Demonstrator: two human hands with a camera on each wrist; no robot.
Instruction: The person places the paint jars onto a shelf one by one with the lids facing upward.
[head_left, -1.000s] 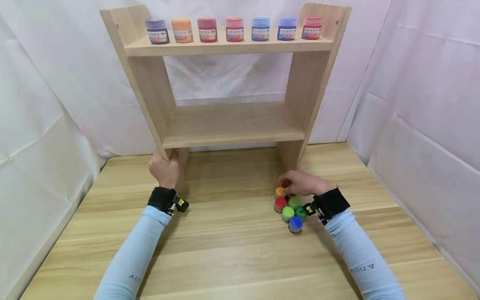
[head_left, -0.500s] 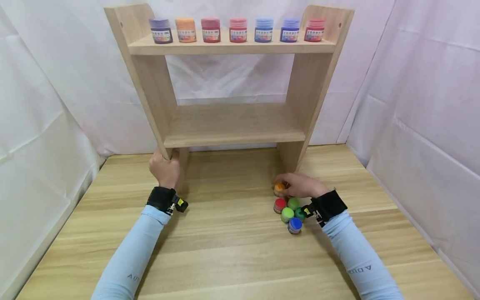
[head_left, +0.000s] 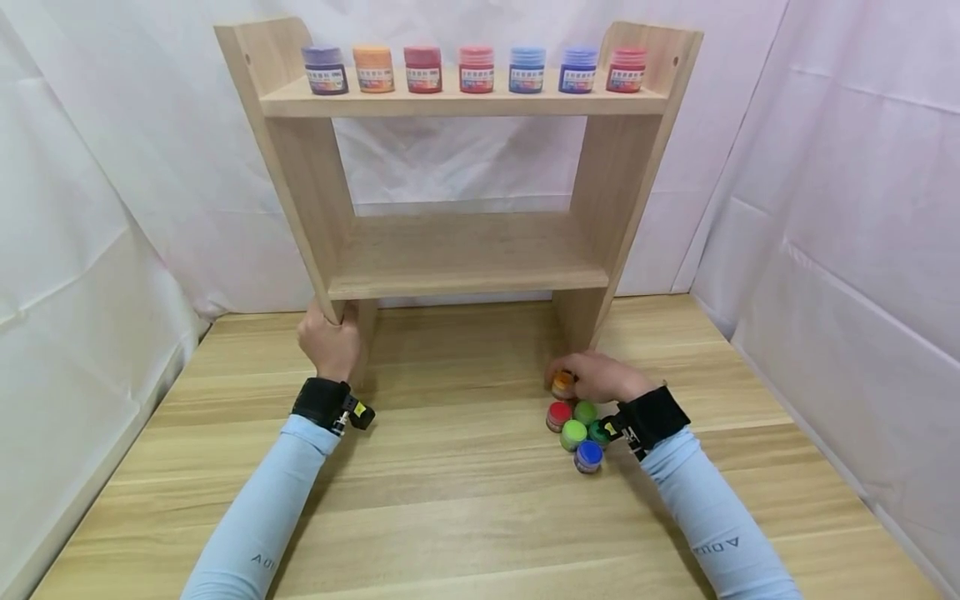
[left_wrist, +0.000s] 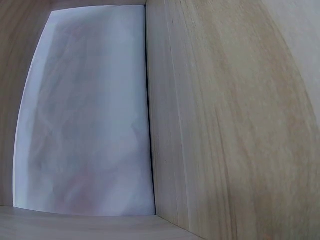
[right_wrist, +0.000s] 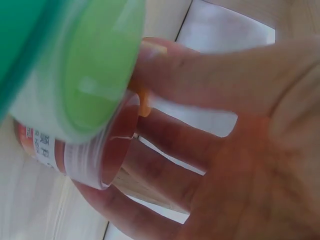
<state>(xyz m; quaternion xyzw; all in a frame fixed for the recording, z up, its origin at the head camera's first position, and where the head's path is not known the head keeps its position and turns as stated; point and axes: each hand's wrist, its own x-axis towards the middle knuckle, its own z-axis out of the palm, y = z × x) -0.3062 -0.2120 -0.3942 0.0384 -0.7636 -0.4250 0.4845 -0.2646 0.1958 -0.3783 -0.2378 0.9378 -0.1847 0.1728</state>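
At the shelf's lower left, my left hand [head_left: 330,342] grips the edge of the wooden shelf [head_left: 465,287], thumb on the inner side; its other fingers are hidden behind the panel. My right hand [head_left: 598,377] is at the foot of the right panel, thumb and fingers around a small paint jar with an orange lid [head_left: 563,383]. In the right wrist view a sliver of that orange jar [right_wrist: 145,102] shows by the thumb. Just in front stand a red-lidded jar [head_left: 558,415], light green jars [head_left: 573,433], a dark green jar [head_left: 597,431] and a blue jar [head_left: 588,455].
Along the upper shelf board [head_left: 465,106] stands a row of several paint jars, among them a purple one [head_left: 325,71] and an orange one [head_left: 373,69]. White cloth [head_left: 847,250] hangs around the wooden table [head_left: 450,500].
The right hand has drawn the orange-lidded jar a little away from the red one, toward the shelf. The left hand keeps its hold on the panel. The head view has shifted slightly.
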